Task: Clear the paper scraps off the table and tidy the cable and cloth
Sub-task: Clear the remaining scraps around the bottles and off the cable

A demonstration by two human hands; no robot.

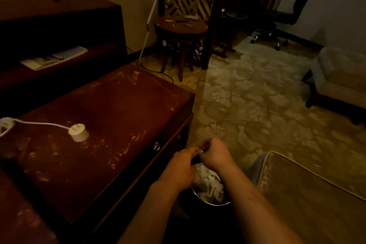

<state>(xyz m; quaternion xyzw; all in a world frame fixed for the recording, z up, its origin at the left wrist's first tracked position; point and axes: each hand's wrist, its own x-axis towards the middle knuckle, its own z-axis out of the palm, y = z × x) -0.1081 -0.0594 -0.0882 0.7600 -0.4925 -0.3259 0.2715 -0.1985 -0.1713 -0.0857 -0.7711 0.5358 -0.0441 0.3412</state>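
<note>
Left hand (181, 166), right hand (214, 154) pinch something (202, 149) — blurred.

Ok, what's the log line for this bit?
hands: left hand, right hand pinch scrap | below: bin, paper inside | table: cable lying

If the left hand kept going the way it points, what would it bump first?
Probably the right hand: the left hand aims straight at it, close or touching, above the bin. Depth is hard to judge here.

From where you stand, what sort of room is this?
Probably a hotel room or a sitting room, dimly lit: a floral carpet covers the floor, with a dark wooden table, an upholstered armchair and an office chair beyond.
</note>
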